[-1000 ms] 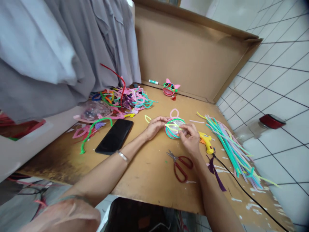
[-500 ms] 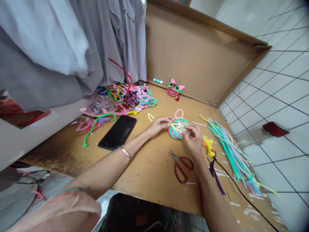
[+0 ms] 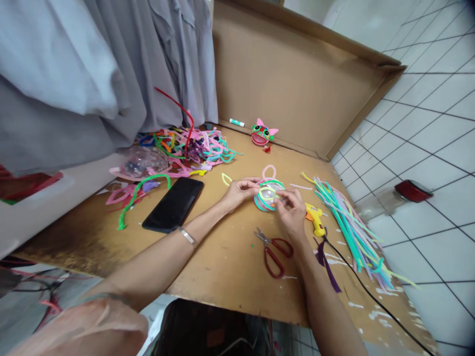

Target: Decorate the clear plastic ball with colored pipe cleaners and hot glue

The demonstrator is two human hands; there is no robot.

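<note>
A clear round plastic piece [image 3: 270, 201] edged with teal and pink pipe cleaners lies on the table, a pink loop [image 3: 269, 172] sticking up behind it. Over it, a yellow pipe cleaner [image 3: 267, 198] bent into a narrow loop is pinched at its left end by my left hand [image 3: 243, 192]. The other end is between the fingertips of my right hand [image 3: 291, 207]. Beyond my left fingers lies another small yellow leaf-shaped loop [image 3: 226, 179]. Red-handled scissors [image 3: 273, 251] lie just below my right hand, and a yellow glue gun [image 3: 315, 219] is to its right.
A bundle of pastel pipe cleaners [image 3: 347, 227] lies at the right. At the left are a black phone [image 3: 173, 204], a green pipe cleaner [image 3: 139, 193] and a tangled heap of pipe cleaners [image 3: 208, 146]. A decorated animal head [image 3: 261, 134] and a glue stick [image 3: 236, 122] sit by the cardboard panel [image 3: 297, 74].
The view has shifted slightly, so everything appears a little further left. Between my fingers the yellow loop looks more opened out. Both hands keep their pinch.
</note>
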